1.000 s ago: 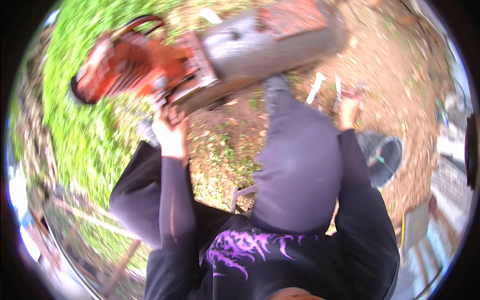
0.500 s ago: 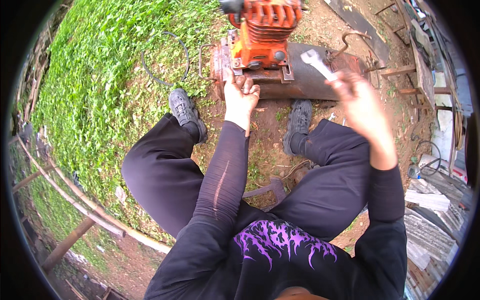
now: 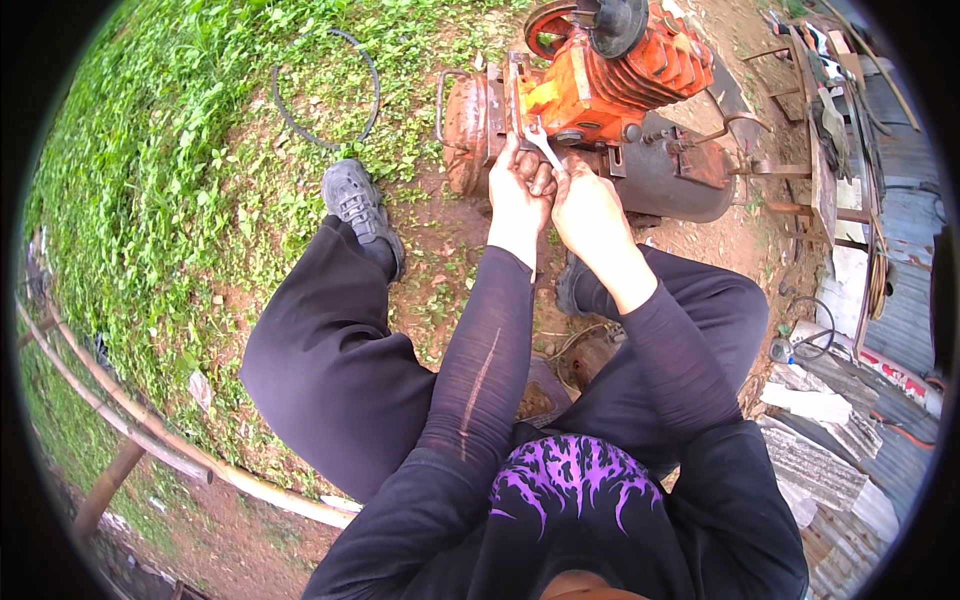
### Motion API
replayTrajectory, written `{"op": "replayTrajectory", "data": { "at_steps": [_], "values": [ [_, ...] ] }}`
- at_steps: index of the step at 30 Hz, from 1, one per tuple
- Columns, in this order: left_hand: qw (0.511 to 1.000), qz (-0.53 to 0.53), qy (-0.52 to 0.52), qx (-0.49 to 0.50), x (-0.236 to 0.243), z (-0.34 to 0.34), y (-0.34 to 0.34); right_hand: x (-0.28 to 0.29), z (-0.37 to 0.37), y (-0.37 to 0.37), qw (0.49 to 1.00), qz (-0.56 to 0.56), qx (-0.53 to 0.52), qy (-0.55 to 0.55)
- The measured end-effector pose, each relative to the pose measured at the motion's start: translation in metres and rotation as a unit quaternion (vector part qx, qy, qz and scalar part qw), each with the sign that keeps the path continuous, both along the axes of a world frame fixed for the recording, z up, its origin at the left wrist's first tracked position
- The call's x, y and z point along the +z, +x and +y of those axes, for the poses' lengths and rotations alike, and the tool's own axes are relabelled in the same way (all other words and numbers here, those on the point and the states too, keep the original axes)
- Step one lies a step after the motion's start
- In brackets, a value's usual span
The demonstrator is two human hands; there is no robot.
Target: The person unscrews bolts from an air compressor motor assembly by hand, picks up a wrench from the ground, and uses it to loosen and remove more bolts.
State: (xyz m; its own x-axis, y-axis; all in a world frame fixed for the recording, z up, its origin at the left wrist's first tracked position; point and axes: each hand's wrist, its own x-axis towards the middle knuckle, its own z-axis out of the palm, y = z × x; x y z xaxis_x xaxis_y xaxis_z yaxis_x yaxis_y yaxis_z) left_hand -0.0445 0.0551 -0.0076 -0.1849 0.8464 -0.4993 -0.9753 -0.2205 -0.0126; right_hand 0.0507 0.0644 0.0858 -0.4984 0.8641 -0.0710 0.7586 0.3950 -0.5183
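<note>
An orange finned compressor pump (image 3: 590, 95) sits on a dark, rusty cylindrical tank (image 3: 665, 185) in front of me. My right hand (image 3: 588, 200) is closed around a silver open-end wrench (image 3: 546, 148), its jaw at the pump's near foot. Right beside it, my left hand (image 3: 520, 200) has its fingers curled, with a fingertip up against the metal mounting rail (image 3: 513, 95). Whatever the left fingers pinch, if anything, is hidden. The two hands almost touch, and the nut or bolt under the wrench jaw is too small to make out.
A black belt loop (image 3: 376, 92) lies on the grass left of the tank. My shoe (image 3: 355, 200) stands near the tank's left end. Wooden frames (image 3: 822, 150) and corrugated sheets (image 3: 910, 240) line the right side. Bamboo poles (image 3: 120, 405) cross the lower left.
My right hand has swung left and down with the wrench, from above the tank's right part to the pump's foot beside my left hand. The view has shifted too.
</note>
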Motion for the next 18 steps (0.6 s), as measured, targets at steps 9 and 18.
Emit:
{"op": "replayTrajectory", "data": {
  "at_steps": [9, 18],
  "values": [
    [0.997, 0.016, 0.069, -0.033, -0.008, -0.006, -0.009, -0.014, -0.01, -0.016, 0.98, 0.112, -0.103, -0.131],
    [0.982, -0.024, 0.145, -0.12, -0.017, -0.024, -0.017, -0.012, -0.024, -0.055, 0.717, 0.406, -0.299, -0.481]
  ]
}}
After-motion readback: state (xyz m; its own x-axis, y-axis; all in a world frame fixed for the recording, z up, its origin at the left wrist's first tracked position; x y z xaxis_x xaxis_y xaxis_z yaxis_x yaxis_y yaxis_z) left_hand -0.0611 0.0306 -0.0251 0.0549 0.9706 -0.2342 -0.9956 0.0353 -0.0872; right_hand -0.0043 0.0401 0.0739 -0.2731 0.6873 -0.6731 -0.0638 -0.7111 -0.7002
